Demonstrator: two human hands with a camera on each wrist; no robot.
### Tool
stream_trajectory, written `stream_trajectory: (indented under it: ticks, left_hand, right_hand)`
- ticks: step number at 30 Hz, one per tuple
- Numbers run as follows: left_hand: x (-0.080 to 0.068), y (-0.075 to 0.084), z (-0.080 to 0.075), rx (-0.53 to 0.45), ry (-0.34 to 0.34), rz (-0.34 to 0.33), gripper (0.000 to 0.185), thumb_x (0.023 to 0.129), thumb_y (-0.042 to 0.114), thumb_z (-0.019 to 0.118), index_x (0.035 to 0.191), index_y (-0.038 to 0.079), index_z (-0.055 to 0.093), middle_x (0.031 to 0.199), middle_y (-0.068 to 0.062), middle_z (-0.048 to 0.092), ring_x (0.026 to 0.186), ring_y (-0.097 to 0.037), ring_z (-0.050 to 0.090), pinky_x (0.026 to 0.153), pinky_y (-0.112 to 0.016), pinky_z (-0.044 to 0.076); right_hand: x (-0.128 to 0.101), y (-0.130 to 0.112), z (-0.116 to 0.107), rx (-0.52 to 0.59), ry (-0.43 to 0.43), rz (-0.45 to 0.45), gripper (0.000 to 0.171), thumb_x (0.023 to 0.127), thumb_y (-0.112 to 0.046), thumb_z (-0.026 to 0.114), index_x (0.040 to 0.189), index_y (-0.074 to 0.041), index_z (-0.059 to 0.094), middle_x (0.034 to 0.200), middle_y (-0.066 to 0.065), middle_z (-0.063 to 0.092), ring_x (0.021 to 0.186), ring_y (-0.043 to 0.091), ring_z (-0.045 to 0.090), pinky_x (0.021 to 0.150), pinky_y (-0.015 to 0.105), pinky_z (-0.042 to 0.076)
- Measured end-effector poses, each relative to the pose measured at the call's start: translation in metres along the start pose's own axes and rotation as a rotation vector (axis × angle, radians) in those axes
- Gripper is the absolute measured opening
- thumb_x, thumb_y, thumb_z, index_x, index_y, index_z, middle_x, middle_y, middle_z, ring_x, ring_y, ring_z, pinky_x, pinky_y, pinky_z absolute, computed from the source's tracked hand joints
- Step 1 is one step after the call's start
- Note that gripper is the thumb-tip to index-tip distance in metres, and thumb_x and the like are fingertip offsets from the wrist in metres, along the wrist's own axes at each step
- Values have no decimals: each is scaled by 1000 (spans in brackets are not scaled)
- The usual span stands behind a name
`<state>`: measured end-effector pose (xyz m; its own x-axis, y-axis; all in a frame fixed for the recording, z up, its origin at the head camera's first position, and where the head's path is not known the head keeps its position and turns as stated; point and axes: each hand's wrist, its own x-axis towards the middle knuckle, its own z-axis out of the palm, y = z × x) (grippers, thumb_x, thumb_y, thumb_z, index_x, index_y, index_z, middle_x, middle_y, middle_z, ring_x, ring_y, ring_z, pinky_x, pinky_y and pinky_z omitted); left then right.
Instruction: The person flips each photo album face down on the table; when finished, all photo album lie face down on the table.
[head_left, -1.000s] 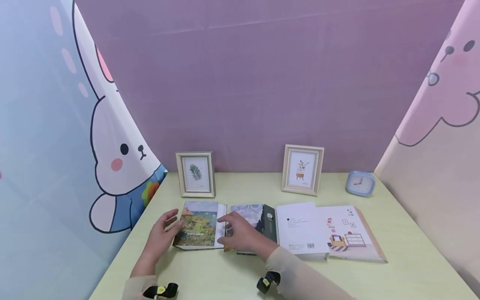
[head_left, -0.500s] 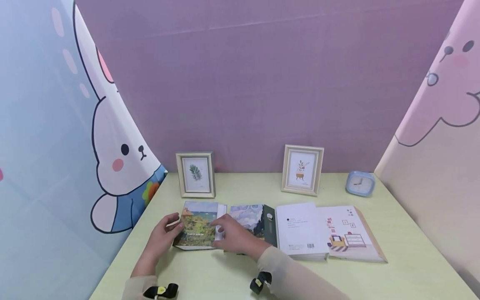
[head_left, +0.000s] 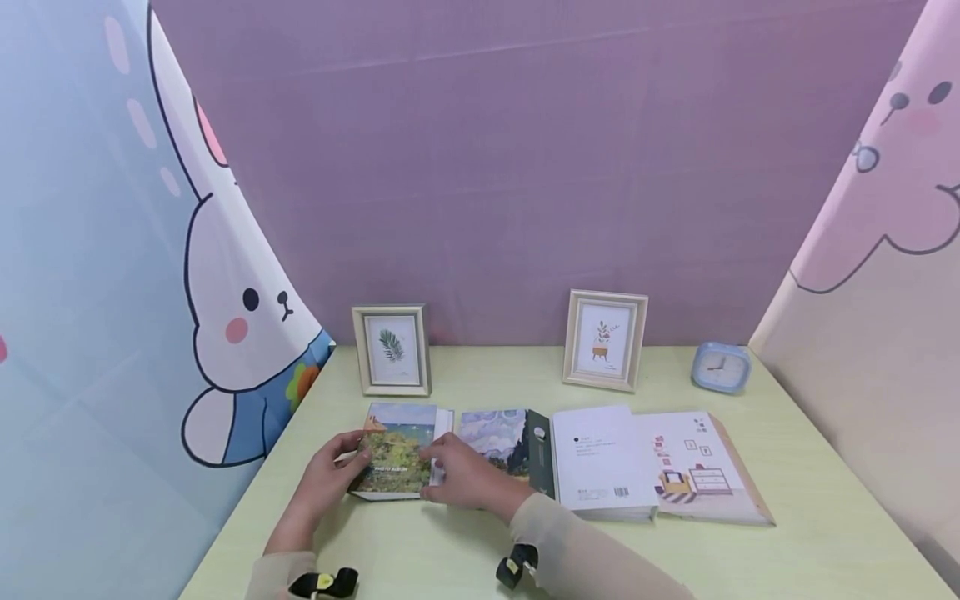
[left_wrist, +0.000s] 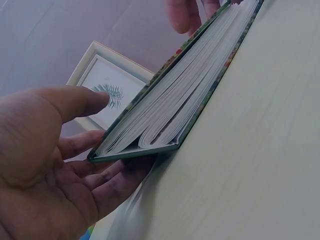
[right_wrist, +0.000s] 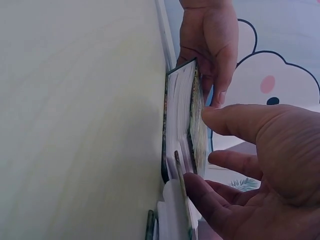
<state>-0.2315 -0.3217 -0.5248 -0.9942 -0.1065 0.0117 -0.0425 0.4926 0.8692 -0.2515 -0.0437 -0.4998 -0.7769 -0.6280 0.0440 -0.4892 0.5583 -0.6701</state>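
A photo album (head_left: 393,462) with a painted landscape cover lies at the left of a row of books. My left hand (head_left: 324,475) is at its spine, its fingers behind the edge in the left wrist view and the thumb (left_wrist: 87,100) just above the cover. My right hand (head_left: 472,473) reaches over the album's right side, thumb close to the cover and fingers (right_wrist: 200,192) beside a thin cover edge in the right wrist view; firm contact is unclear. A second painted-cover book (head_left: 498,437) with a dark green strip lies partly behind the right hand.
To the right lie a white book (head_left: 600,458) and an illustrated book (head_left: 693,471). Behind stand a leaf picture frame (head_left: 392,350), a plant picture frame (head_left: 605,340) and a blue clock (head_left: 721,367). A purple curtain (head_left: 487,183) hangs at the table's back edge.
My right hand has shifted left from the second book toward the album's right side. My left hand has edged slightly right against the album. The books stay almost in place.
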Motion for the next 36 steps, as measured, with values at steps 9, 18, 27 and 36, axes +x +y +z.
stream_trajectory:
  ticks: [9,18,27,36]
  left_hand:
    - [3,0,2,-5,37,11,50,105,27,67,149,8,54,147,-20,55,127,-39,62,101,-47,56]
    - [2,6,0,-93,77,26,42,105,16,65,146,10,58,143,-17,58,118,-31,67,87,-22,56]
    - [-1,11,-6,-270,53,44,47,106,21,64,150,6,55,151,-16,53,114,-10,64,89,-19,56]
    - [-3,16,-4,-455,-57,88,50,110,26,56,157,10,47,162,-9,40,124,-11,60,93,-32,59]
  right_hand:
    - [3,3,3,-25,5,-23,57,88,-27,86,139,-11,67,140,7,53,91,4,60,88,22,55]
    - [4,4,4,21,6,-25,55,89,-24,85,138,-8,67,138,6,51,91,6,62,82,20,55]
    - [4,1,3,69,36,1,55,89,-23,86,138,-10,67,131,1,50,93,6,60,79,21,55]
    - [4,-1,3,195,33,-10,62,88,-13,85,145,-9,61,129,-1,49,96,13,63,76,19,56]
